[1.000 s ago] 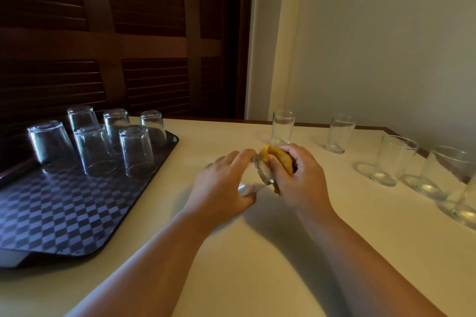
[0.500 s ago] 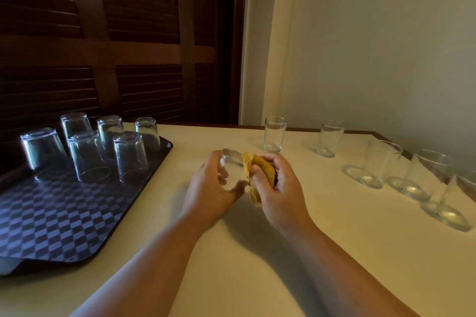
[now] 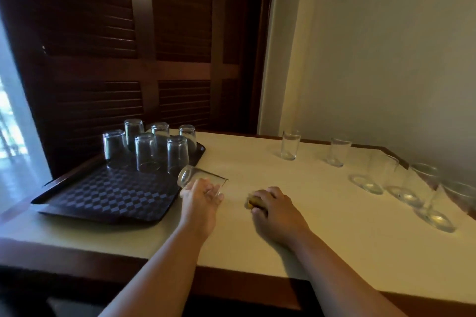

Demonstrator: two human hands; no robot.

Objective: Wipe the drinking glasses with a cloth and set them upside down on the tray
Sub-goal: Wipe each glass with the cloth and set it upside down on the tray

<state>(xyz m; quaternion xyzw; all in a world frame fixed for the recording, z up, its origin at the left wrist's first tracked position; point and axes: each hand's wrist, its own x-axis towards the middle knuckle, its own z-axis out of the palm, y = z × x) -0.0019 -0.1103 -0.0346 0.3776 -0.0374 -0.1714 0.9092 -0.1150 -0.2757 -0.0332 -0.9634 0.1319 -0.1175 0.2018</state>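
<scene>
Now grips tilted drinking glass [image 3: 199, 177] in left hand [image 3: 202, 202], tray [image 3: 103, 203] just leftward; clenches yellow cloth [image 3: 253, 202] in right hand [image 3: 277, 211].

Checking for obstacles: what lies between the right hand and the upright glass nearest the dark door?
Only bare tabletop, as the head view shows, separates the right hand, gripping a yellow cloth, from that upright glass.
</scene>
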